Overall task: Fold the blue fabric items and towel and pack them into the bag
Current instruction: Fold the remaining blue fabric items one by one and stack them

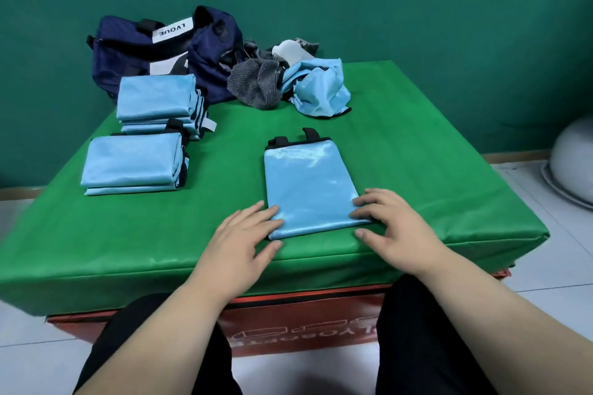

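Note:
A light blue fabric item (308,183), folded into a narrow rectangle with black tabs at its far end, lies on the green table (417,151). My left hand (247,234) touches its near left corner with straight fingers. My right hand (388,218) rests flat on its near right corner. Two stacks of folded blue items lie at the left, one nearer (134,163) and one farther (158,102). A crumpled blue item (321,86) and a grey striped towel (256,80) sit at the back. The navy bag (167,48) stands at the back left.
A white object (290,53) lies behind the towel. The table stands on a red box (305,324). A white rounded object (571,163) sits on the floor at the right. A green wall rises behind. My dark-clothed legs are below.

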